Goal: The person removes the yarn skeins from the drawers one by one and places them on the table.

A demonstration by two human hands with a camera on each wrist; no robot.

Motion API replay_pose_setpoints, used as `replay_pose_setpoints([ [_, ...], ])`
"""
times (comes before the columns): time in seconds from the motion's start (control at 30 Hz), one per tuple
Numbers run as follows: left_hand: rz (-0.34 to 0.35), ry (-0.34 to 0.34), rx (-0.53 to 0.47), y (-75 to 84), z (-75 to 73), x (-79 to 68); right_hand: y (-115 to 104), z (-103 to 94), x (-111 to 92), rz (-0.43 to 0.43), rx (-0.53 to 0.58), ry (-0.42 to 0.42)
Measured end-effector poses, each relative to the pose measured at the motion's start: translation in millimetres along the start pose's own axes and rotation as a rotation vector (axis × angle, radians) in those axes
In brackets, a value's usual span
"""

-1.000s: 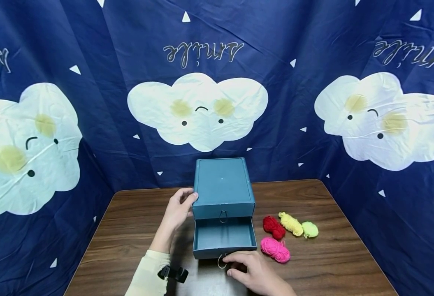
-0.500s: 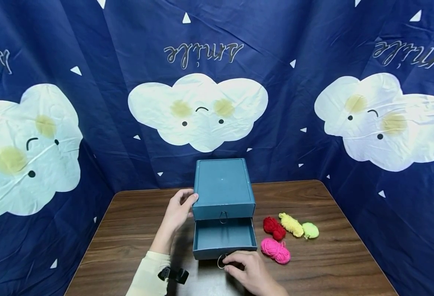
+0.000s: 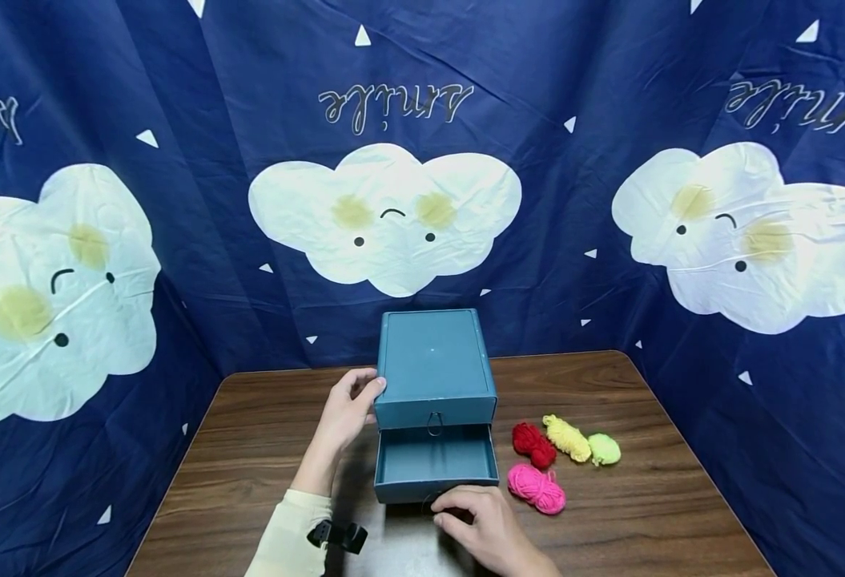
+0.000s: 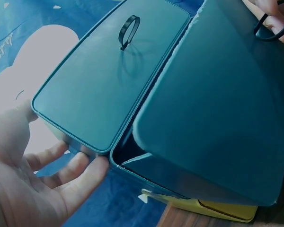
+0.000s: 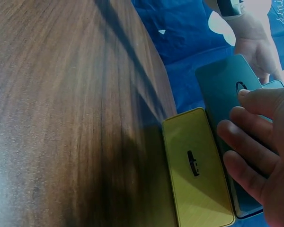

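A teal drawer box (image 3: 432, 353) stands mid-table in the head view, its upper drawer closed and a lower teal drawer (image 3: 436, 490) pulled out, with nothing inside. My left hand (image 3: 346, 409) rests against the box's left side; in the left wrist view its fingers (image 4: 80, 189) lie fairly straight along the edge. At the front of the pulled-out drawer, my right hand (image 3: 476, 517) pinches the black pull loop (image 5: 240, 86); the other fingers are spread. Below it, the wrist views show a closed yellow drawer (image 5: 194, 142), hidden in the head view.
Right of the box lie yarn skeins: red (image 3: 533, 445), pink (image 3: 536, 487), yellow (image 3: 566, 437) and light green (image 3: 604, 449). A wooden table (image 3: 631, 521) bears everything. A blue curtain (image 3: 566, 64) with white clouds hangs behind and on both sides.
My right hand and forearm have shifted slightly left and up. The pulled-out drawer has slid a very little toward the box. The left hand has stayed in place.
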State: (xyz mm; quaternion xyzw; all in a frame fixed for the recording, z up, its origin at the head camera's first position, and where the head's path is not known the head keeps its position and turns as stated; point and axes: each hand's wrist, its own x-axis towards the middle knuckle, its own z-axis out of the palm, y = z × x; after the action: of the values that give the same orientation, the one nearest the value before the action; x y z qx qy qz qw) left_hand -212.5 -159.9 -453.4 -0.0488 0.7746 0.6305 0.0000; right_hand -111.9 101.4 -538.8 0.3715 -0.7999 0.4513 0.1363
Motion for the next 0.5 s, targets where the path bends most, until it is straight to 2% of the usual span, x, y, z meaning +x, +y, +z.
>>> replay_pose_setpoints([
  [0.5,-0.004,0.003,-0.001,0.5,0.6,1.1,3.9,0.9,15.8,-0.011,-0.062,0.056],
])
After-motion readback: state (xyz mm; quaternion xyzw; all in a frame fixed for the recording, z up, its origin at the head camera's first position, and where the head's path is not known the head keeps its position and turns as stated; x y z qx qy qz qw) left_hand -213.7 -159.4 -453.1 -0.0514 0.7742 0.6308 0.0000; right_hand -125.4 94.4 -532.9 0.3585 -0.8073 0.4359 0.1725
